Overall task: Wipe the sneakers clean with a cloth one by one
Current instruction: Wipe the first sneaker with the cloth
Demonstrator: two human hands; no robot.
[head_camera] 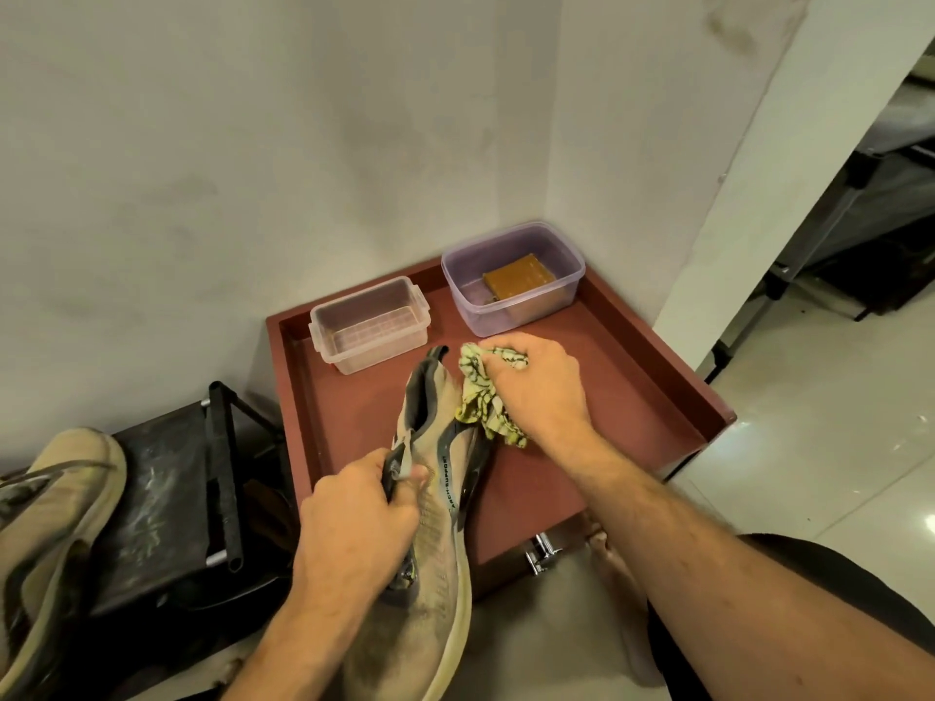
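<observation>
A dusty beige sneaker (pixel 435 543) with a dark grey collar is held over the front of a red-brown tray table (pixel 632 397), heel pointing away from me. My left hand (pixel 359 523) grips it at the tongue and laces. My right hand (pixel 536 387) holds a crumpled yellow-green patterned cloth (pixel 480 397) against the sneaker's right side near the heel. A second matching sneaker (pixel 55 538) lies at the far left, partly cut off by the frame edge.
Two plastic tubs stand at the back of the tray: a clear empty one (pixel 369 331) and a purple-tinted one (pixel 511 278) holding a brown block. A black folding stool (pixel 172 498) stands left of the tray. Walls close in behind and to the right.
</observation>
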